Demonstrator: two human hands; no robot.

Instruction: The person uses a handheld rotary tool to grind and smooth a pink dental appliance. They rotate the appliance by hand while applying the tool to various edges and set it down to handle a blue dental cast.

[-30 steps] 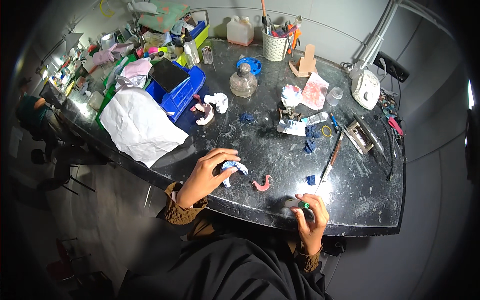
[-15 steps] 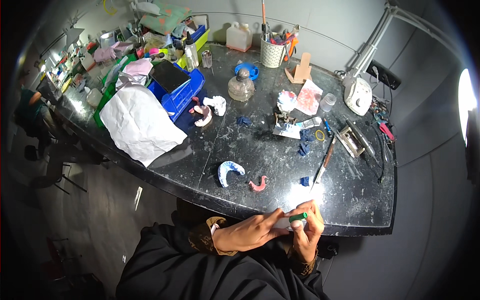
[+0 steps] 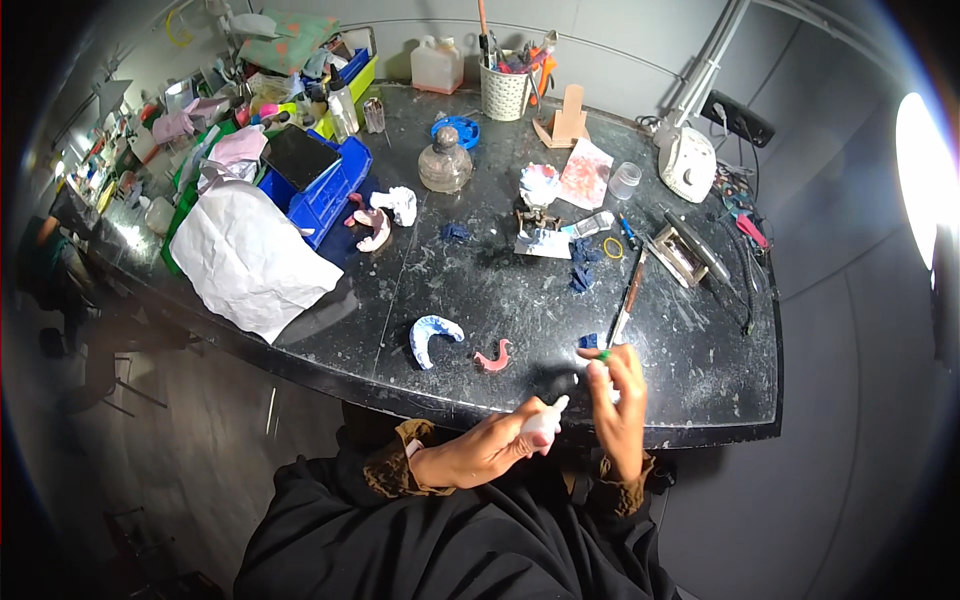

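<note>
At the near edge of the bench (image 3: 700, 400), the left hand (image 3: 480, 455) is closed around a small white bottle (image 3: 545, 420), its tip pointing toward the right hand. The right hand (image 3: 620, 410) is raised just beside it, fingers pinched on a small green-tipped piece (image 3: 605, 354) (too small to say what it is, possibly a cap). The two hands are near each other but not touching, both held over the bench edge rather than resting on it.

Just beyond the hands, a blue-white arch cast (image 3: 433, 338) and a small pink arch (image 3: 493, 357) lie on the bench, neither in hand; as I judge it, the work on them has yet to begin, with the bottle only being readied. A brush (image 3: 628, 298) lies beside the right hand, untouched.

Farther out sit blue scraps (image 3: 580, 275), a glass flask (image 3: 445, 165), another pink-and-white cast (image 3: 385, 215), a white sheet (image 3: 245, 260) and blue bins (image 3: 325, 190) on the left, and a cup of tools (image 3: 505, 90) at the back.
</note>
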